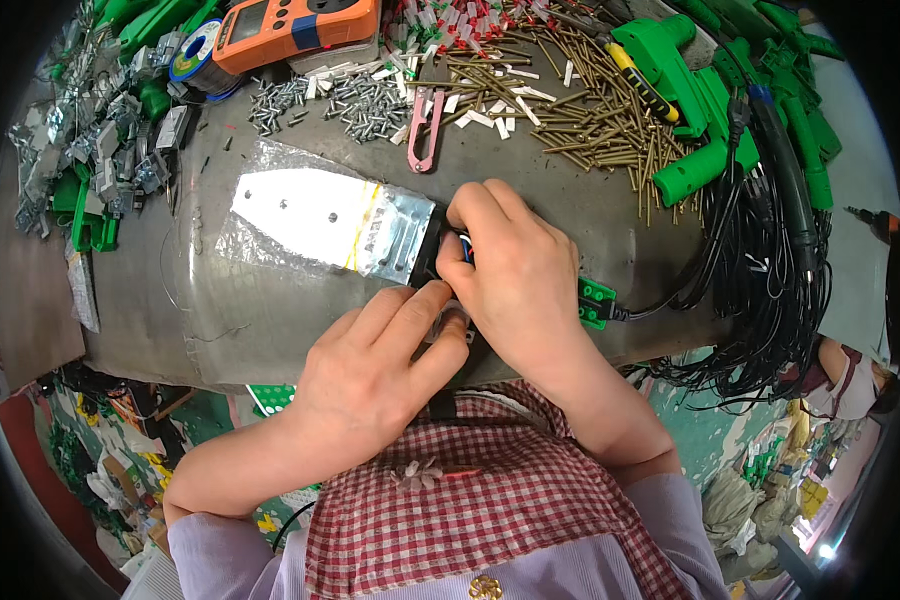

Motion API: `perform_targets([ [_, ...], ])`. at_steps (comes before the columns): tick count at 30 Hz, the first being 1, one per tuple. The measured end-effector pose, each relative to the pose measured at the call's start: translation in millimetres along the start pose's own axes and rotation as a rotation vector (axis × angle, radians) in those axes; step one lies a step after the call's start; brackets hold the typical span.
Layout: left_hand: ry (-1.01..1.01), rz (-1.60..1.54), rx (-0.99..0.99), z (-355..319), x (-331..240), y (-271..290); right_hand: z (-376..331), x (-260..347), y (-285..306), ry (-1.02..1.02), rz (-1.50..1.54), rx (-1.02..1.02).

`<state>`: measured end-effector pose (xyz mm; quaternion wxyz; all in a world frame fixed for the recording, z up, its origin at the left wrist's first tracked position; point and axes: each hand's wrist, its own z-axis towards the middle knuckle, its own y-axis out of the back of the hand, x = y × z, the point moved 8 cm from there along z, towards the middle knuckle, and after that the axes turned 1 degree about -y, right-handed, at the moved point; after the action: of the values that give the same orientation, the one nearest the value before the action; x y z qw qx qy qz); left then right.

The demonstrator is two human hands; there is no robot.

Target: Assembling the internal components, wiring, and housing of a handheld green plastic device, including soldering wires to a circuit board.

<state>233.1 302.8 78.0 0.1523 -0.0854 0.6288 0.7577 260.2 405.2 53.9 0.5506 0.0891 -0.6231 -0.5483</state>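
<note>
Grey and scuffed, the worktop (270,310) carries a small black part (432,250) right at its near middle, and both hands meet on it. The right hand (515,270) curls over the part from the right, its fingers (470,215) pinched narrow on the part's far edge, where short coloured wires show. The left hand (380,365) comes up from the near side, its fingers (425,300) pressed flat against the part's near edge. I cannot tell how the part runs under the palms. To its left a shiny metal plate (320,215) lies with its long axis left to right, touching the part. A green connector block (595,300) sits just right of the right hand, its black cable (700,270) trailing right. Farther off lie pink snips (425,125), loose screws (355,100) and brass pins (590,100); bare room opens to the near left.
</note>
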Motion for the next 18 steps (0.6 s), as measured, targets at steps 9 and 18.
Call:
perform_targets([
  [9,0.014,-0.016,0.008,1.6,0.4,4.0,-4.5,-6.7,14.4,0.058,0.296,0.258],
  [18,-0.015,0.001,-0.008,-0.7,-0.3,1.9,-18.2,-11.8,12.9,0.046,0.282,-0.006],
])
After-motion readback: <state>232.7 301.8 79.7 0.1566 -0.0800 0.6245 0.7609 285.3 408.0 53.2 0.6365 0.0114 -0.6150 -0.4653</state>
